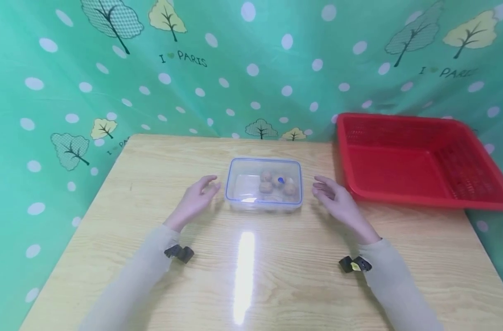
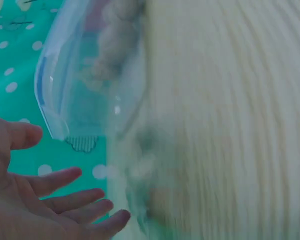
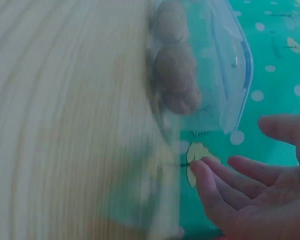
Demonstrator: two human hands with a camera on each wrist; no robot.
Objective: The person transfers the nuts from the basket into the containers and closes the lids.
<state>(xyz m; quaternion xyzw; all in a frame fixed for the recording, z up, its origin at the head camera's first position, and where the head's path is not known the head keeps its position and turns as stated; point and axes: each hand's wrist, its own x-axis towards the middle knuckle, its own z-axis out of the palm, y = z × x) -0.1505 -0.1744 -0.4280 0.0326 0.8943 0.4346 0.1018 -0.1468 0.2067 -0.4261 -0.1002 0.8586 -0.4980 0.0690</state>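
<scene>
A clear plastic food container [image 1: 245, 186] with a blue-lined rim stands on the table. Several round, brownish, lumpy things [image 1: 265, 187] lie inside it, mostly toward its right side, and a small blue spot shows above them. To the left of the container is my left hand [image 1: 198, 195], fingers spread and relaxed, holding nothing. My right hand [image 1: 334, 197] is at the opposite side, its fingers loosely bent and pointing at the container. Both wrist views show a gap between the fingers and the container's ends.
A big red plastic basket [image 1: 400, 198] sits at the right rear of the wooden table [image 1: 293, 285]. Behind the table hangs a green dotted cloth [image 1: 218, 41] with printed trees. A bright light reflection lies across the tabletop in front of the container.
</scene>
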